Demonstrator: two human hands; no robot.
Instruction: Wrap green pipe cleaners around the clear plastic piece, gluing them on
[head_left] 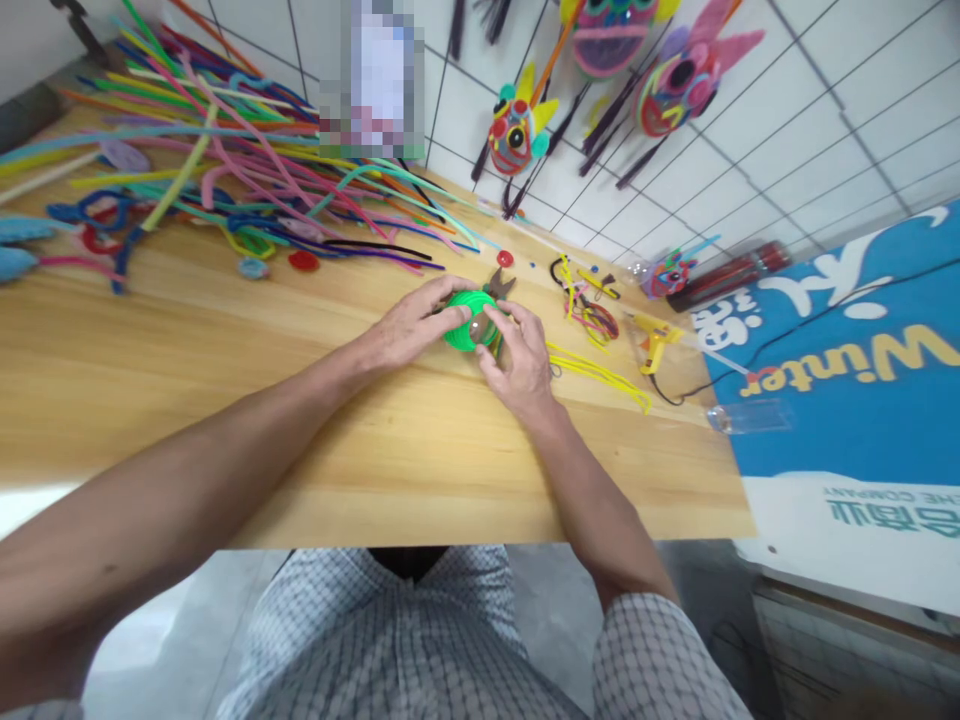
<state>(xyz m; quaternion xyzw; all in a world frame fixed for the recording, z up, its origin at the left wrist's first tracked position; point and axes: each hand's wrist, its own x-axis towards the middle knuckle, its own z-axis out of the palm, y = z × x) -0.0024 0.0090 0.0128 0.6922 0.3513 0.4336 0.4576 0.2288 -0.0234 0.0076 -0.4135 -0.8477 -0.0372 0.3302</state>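
A round piece wound in rows of bright green cord [459, 334] is between my two hands over the wooden table [420, 440]. A clear, rounded patch shows on the side near my right hand. My left hand [409, 322] grips the green piece from the left, its thumb lying across the front. From the right, my right hand [523, 362] closes its bent fingers on the clear part and the green edge. Just behind the piece lie pliers [501, 284] with their jaws pointing away; their handles are mostly hidden.
Many coloured pipe cleaners [262, 170] are heaped at the back left. Yellow strands [600, 372], a yellow glue gun [657, 340] and a clear plastic cup [750, 416] lie to the right. Red discs [303, 261] rest behind my hands. Decorated fish-like figures [517, 135] hang against the tiled wall.
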